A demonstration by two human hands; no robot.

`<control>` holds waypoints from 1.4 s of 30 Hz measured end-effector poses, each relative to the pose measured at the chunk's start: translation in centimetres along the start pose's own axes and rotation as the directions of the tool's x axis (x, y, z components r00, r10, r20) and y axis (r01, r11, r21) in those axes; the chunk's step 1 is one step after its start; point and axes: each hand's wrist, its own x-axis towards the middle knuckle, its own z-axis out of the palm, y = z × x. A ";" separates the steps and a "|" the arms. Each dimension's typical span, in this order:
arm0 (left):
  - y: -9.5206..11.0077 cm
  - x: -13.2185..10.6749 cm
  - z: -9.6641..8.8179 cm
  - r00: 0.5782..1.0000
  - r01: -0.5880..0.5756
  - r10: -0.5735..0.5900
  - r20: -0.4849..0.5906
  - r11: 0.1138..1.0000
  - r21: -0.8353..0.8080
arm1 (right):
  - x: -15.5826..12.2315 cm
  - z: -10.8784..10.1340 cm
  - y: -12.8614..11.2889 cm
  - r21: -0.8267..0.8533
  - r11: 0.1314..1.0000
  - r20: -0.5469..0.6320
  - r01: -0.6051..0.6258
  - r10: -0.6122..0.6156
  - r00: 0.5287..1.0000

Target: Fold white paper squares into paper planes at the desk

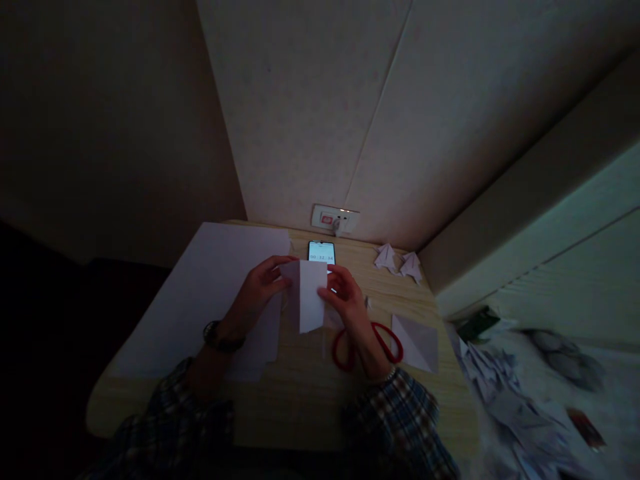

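Between my hands, above the wooden table, is a sheet of white paper [313, 293] with a vertical crease, its two parts angled to each other. My left hand [260, 290] pinches its left edge between thumb and fingers. On the right edge, my right hand [345, 293] holds it with the thumb in front and fingers behind. Just beyond the paper a phone [321, 251] lies with its screen lit, partly covered. Red-handled scissors [345, 353] lie beneath my right wrist, their blades mostly hidden.
Large white sheets [200, 300] cover the table's left side. Two folded paper figures [385, 257] sit at the back right, and a creased paper piece [417, 343] lies right of the scissors. A wall socket [334, 219] holds a plug. Crumpled papers [520, 400] lie lower right, beyond the table edge.
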 end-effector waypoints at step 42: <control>0.6 0.0 0.3 0.998 -0.002 0.007 -0.057 0.995 0.102 | -0.1 -0.9 -0.3 -0.011 0.993 0.060 -0.114 0.115 0.992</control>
